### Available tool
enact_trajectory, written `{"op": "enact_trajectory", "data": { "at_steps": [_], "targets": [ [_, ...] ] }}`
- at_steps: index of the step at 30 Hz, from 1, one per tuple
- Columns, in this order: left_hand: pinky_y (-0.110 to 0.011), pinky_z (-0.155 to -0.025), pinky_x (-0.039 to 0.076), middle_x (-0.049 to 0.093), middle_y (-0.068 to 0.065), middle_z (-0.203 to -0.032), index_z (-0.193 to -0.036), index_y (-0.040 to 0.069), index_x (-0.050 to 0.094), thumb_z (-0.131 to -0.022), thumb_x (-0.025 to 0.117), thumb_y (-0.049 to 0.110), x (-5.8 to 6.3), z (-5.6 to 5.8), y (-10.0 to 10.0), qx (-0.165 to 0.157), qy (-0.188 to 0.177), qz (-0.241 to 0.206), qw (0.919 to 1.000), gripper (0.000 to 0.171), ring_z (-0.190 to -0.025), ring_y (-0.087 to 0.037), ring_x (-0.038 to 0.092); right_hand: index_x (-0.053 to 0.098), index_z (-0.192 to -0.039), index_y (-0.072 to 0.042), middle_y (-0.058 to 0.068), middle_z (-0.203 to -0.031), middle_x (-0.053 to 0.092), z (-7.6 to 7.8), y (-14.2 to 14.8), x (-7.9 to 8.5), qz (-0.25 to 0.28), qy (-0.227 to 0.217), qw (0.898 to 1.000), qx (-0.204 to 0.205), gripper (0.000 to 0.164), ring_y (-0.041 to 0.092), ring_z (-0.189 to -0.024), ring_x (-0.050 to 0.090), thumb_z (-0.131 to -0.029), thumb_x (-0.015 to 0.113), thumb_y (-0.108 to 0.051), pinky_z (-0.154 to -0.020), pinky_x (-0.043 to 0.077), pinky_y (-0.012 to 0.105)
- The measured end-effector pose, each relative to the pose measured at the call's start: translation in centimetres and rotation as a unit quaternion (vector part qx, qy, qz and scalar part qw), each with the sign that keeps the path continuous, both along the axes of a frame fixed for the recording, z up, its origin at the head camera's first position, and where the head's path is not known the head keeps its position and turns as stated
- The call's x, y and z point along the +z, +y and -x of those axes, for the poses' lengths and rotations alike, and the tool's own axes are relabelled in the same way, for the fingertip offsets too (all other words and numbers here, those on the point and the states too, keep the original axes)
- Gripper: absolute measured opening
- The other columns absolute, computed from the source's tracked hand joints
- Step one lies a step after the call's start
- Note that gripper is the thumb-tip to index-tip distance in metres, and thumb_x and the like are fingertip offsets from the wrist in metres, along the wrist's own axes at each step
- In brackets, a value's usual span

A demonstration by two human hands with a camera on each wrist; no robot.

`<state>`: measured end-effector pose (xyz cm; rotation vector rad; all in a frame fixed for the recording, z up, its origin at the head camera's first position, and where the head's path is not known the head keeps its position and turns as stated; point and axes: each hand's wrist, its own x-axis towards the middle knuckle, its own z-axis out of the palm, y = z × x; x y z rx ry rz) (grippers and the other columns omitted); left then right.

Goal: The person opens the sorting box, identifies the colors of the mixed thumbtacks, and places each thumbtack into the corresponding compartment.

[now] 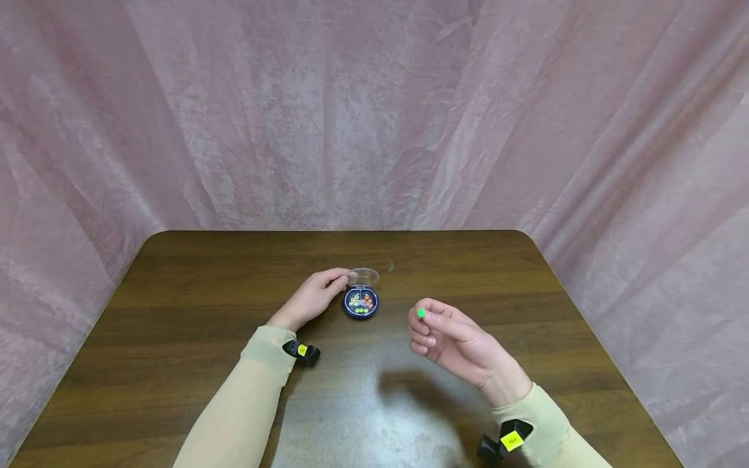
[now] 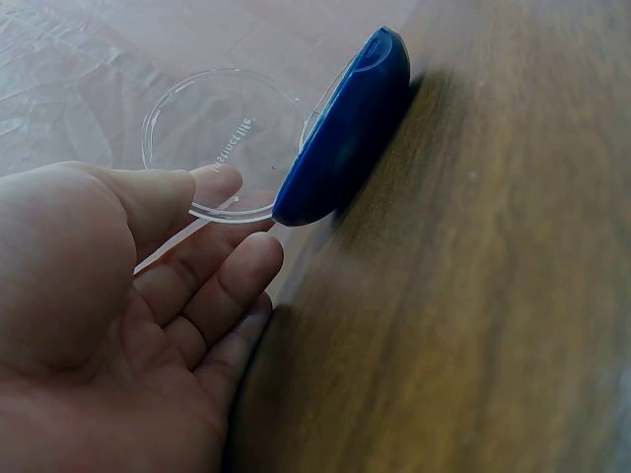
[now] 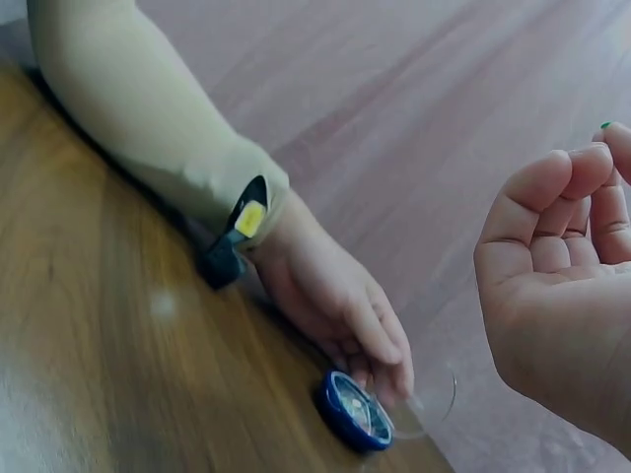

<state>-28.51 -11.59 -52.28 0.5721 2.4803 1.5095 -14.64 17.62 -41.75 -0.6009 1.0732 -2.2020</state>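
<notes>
A round blue pill case (image 1: 361, 316) lies on the table, its clear lid (image 2: 229, 123) raised. Its compartments hold pale green pieces, orange-red pieces and bright green round pieces. My left hand (image 1: 316, 294) is at the case's left side and pinches the lid's edge between thumb and fingers, as the left wrist view shows. To the right of the case and above the table, my right hand (image 1: 459, 341) pinches a small bright green round pill (image 1: 421, 313) between thumb and index finger. In the right wrist view only a sliver of that pill shows at the fingertips.
The brown wooden table (image 1: 193, 312) has rounded far corners. Pink curtains (image 1: 328, 117) hang behind it and at both sides. A small clear mark or scrap (image 1: 391, 266) is on the table just beyond the case. Each wrist carries a small black camera.
</notes>
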Motion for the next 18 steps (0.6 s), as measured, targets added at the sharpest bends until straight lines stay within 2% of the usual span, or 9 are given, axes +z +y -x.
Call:
{"op": "enact_trajectory", "data": {
  "at_steps": [4,9,11,13,14,15,16,17,18],
  "targets": [
    [-0.038,-0.107,0.037,0.063,0.014,-0.126,-0.13,0.029,0.065,-0.105,0.048,0.04,-0.1,0.0,0.0,-0.005,-0.002,-0.004,1.0,0.032,-0.125,-0.009,0.052,0.057,-0.1,-0.013,-0.003,-0.086,0.045,-0.2,-0.4,0.3,0.017,-0.004,1.0,0.009,0.031,0.013,-0.071,0.033,-0.108,0.029,-0.006,-0.071,0.032,0.026],
    [-0.036,-0.107,0.037,0.063,0.015,-0.125,-0.129,0.028,0.066,-0.105,0.049,0.039,-0.1,0.0,-0.1,-0.003,0.001,-0.009,1.0,0.032,-0.125,-0.008,0.053,0.057,-0.099,-0.013,-0.002,-0.085,0.044,-0.2,-0.5,0.4,0.013,0.001,1.0,0.01,0.03,0.013,-0.07,0.032,-0.108,0.029,-0.006,-0.071,0.031,0.027],
    [-0.036,-0.107,0.037,0.063,0.014,-0.125,-0.129,0.028,0.066,-0.105,0.049,0.039,-0.2,0.0,0.0,-0.001,0.003,-0.009,1.0,0.032,-0.125,-0.008,0.052,0.058,-0.101,-0.012,-0.001,-0.083,0.042,-0.1,-0.5,0.1,-0.008,0.01,1.0,-0.002,0.028,0.014,-0.07,0.033,-0.107,0.031,-0.005,-0.071,0.032,0.027],
    [-0.035,-0.107,0.037,0.063,0.013,-0.126,-0.13,0.027,0.066,-0.105,0.049,0.038,-0.2,0.1,0.0,0.0,0.004,-0.009,1.0,0.032,-0.126,-0.009,0.052,0.058,-0.102,-0.008,0.001,-0.08,0.042,0.1,-0.6,-0.3,-0.064,0.034,0.997,-0.041,0.02,0.015,-0.07,0.036,-0.106,0.039,-0.006,-0.07,0.034,0.027],
    [-0.035,-0.107,0.037,0.063,0.013,-0.126,-0.13,0.026,0.066,-0.105,0.05,0.038,-0.2,0.1,0.0,0.001,0.005,-0.009,0.9999,0.032,-0.126,-0.009,0.052,0.06,-0.102,-0.008,0.002,-0.08,0.044,0.2,-0.6,-0.5,-0.111,0.053,0.99,-0.072,0.015,0.015,-0.069,0.039,-0.105,0.045,-0.009,-0.07,0.037,0.027],
    [-0.035,-0.107,0.037,0.063,0.013,-0.126,-0.13,0.026,0.066,-0.105,0.05,0.038,-0.2,0.1,0.0,0.001,0.004,-0.009,1.0,0.032,-0.126,-0.009,0.052,0.061,-0.102,-0.007,0.003,-0.079,0.045,0.4,-0.8,-0.8,-0.166,0.078,0.978,-0.102,0.011,0.015,-0.069,0.042,-0.104,0.051,-0.012,-0.069,0.04,0.029],
    [-0.036,-0.107,0.037,0.063,0.013,-0.126,-0.131,0.026,0.066,-0.105,0.05,0.037,-0.1,0.1,0.0,0.0,0.004,-0.008,1.0,0.032,-0.126,-0.01,0.052,0.063,-0.102,-0.008,0.004,-0.078,0.048,0.5,-0.9,-1.2,-0.226,0.105,0.959,-0.132,0.01,0.015,-0.069,0.045,-0.102,0.057,-0.016,-0.068,0.042,0.029],
    [-0.036,-0.107,0.037,0.063,0.013,-0.126,-0.13,0.026,0.066,-0.105,0.05,0.037,0.0,0.1,0.0,0.0,0.004,-0.008,1.0,0.032,-0.126,-0.01,0.052,0.064,-0.1,-0.009,0.003,-0.078,0.052,0.7,-1.1,-1.5,-0.291,0.14,0.933,-0.159,0.01,0.015,-0.069,0.048,-0.099,0.062,-0.019,-0.067,0.044,0.029],
    [-0.036,-0.107,0.037,0.063,0.013,-0.126,-0.13,0.026,0.066,-0.105,0.05,0.037,0.0,0.0,0.0,0.0,0.004,-0.007,1.0,0.032,-0.126,-0.01,0.052,0.066,-0.099,-0.011,0.002,-0.079,0.055,0.9,-1.3,-1.9,-0.355,0.177,0.9,-0.182,0.012,0.014,-0.069,0.051,-0.097,0.065,-0.023,-0.066,0.045,0.029]
  ]
}}
